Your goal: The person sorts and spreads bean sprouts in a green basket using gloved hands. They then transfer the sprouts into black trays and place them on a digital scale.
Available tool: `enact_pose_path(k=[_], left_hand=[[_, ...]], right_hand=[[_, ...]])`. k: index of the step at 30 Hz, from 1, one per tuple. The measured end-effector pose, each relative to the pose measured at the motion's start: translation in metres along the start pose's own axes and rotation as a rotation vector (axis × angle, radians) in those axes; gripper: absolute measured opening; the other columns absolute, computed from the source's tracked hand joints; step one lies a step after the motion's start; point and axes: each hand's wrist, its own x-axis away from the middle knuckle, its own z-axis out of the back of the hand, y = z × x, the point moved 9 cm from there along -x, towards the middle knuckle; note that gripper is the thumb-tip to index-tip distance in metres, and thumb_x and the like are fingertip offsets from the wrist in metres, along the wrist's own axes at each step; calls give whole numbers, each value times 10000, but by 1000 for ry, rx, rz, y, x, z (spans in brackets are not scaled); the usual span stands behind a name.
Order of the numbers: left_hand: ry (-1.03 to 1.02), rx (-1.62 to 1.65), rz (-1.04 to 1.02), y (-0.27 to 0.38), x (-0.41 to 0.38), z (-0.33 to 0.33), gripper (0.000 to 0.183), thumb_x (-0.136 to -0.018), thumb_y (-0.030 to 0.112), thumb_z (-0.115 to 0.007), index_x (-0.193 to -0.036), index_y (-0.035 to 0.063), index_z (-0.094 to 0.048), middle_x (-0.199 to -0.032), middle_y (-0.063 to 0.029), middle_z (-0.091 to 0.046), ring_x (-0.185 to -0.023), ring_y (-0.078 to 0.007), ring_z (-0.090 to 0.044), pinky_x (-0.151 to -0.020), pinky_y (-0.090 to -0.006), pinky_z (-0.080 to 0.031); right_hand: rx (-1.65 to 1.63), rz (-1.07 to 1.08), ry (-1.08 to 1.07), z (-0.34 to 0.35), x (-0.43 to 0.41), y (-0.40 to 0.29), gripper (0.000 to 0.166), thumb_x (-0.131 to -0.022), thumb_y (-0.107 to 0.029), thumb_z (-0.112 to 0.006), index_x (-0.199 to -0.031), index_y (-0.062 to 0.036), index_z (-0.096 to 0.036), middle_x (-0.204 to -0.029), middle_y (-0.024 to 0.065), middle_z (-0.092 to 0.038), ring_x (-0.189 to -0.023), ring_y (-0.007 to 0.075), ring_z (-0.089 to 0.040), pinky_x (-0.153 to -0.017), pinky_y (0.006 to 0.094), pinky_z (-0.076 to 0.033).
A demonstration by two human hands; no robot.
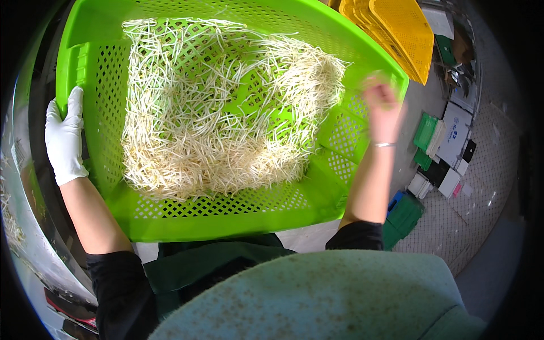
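Note:
A large green perforated plastic basket (pixel 182 229) lies before me, tilted in the view. Bean sprouts (pixel 212 157) cover much of its bottom, thick along the near side and heaped at the upper right, thinner in the middle. My left hand (pixel 66 136), in a white glove, grips the basket's left rim, thumb and fingers on either side of it. My right hand (pixel 382 100) is bare, with a thin band at the wrist, and blurred over the basket's right edge. Its fingers look curled; whether it holds the rim or anything else cannot be told.
Stacked yellow perforated baskets (pixel 403 34) stand beyond the upper right rim. White and green boxes (pixel 454 131) and a dark green container (pixel 403 219) are on the floor at the right. A curved metal surface (pixel 55 259) with scattered sprouts runs along the left.

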Motion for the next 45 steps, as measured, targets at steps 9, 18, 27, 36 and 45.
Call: enact_pose_path(k=[9, 18, 27, 36, 45], left_hand=[[15, 63, -49, 7, 2, -1, 778, -748, 423, -645, -1242, -103, -358, -974, -92, -583, -803, -95, -520, -748, -197, -408], [74, -34, -92, 13, 3, 1, 758, -750, 421, -640, -1235, -98, -374, -1025, -124, -582, -883, -132, -543, -794, -221, -404], [33, 156, -67, 7, 1, -5, 645, -768, 388, -643, -1175, -75, -452, -780, -15, -546, -605, -37, -411, -551, -166, -356], [-20, 136, -74, 12, 4, -5, 497, -780, 329, -650, -1070, -52, -519, -721, 25, -533, -580, -33, -405, -526, -166, -331], [23, 192, -53, 12, 7, -1, 451, -785, 308, -646, -1040, -47, -535, -730, 16, -536, -584, -40, -414, -529, -167, -340]], right_hand=[[194, -35, -221, -58, 20, 71, 165, -765, -181, -625, -835, -32, -610, -739, 83, -633, -677, 118, -581, -657, 258, -475], [642, 222, -214, -106, 47, 86, 81, -685, -107, -595, -737, -52, -566, -691, 139, -592, -606, 298, -587, -577, 376, -489], [-164, 266, 386, 73, -38, -60, 331, -776, -139, -647, -1035, 42, -546, -897, 124, -592, -807, 165, -565, -744, 262, -455], [512, 352, -513, -154, 118, 58, 513, -771, -290, -600, -1220, -91, -452, -1303, 181, -345, -1195, 353, -306, -979, 437, -302], [387, 203, -1238, -144, 234, 57, 625, -755, -349, -600, -1283, -105, -371, -1315, 178, -320, -1171, 396, -324, -978, 460, -319]])
